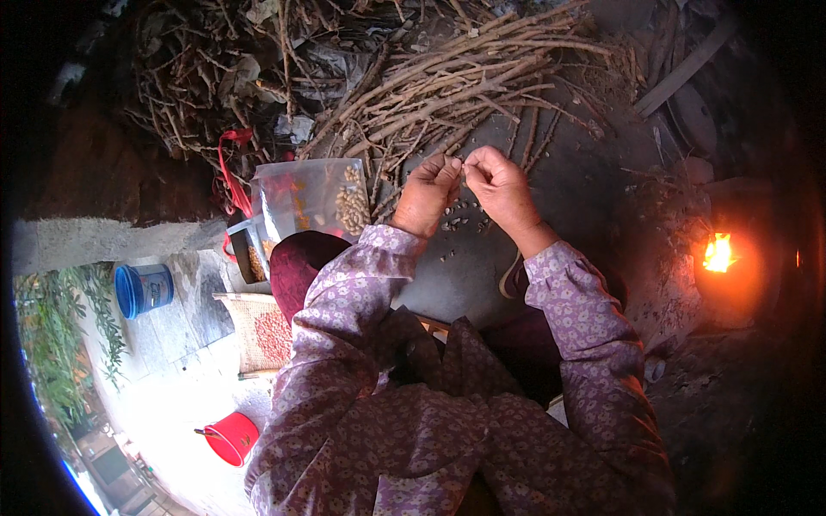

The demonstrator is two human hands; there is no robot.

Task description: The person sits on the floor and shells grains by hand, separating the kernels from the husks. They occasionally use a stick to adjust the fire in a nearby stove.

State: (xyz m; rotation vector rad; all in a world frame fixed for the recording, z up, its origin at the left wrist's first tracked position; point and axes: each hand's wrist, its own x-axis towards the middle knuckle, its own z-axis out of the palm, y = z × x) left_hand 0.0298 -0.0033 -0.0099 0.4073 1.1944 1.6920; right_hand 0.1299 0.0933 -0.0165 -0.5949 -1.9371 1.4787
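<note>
My left hand (429, 190) and my right hand (500, 184) meet in front of me, fingertips pinched together around a small dark piece (460, 159). It is too small and too covered by the fingers to identify. Below them, several bits of shell (455, 222) lie scattered on the dark floor (452, 290). Left of my left hand is a clear plastic bag or container (293, 180) with unshelled peanuts (352, 206) along its right side. Beside my knee, an open box (242, 251) holds small tan pieces, partly hidden.
Cut branches (452, 84) are heaped ahead, with a red strap (235, 171) at their left. A fire (717, 253) burns at the right. To the left stand a blue bucket (143, 289), a woven tray (235, 322) of reddish kernels (272, 338), and a red bucket (232, 438).
</note>
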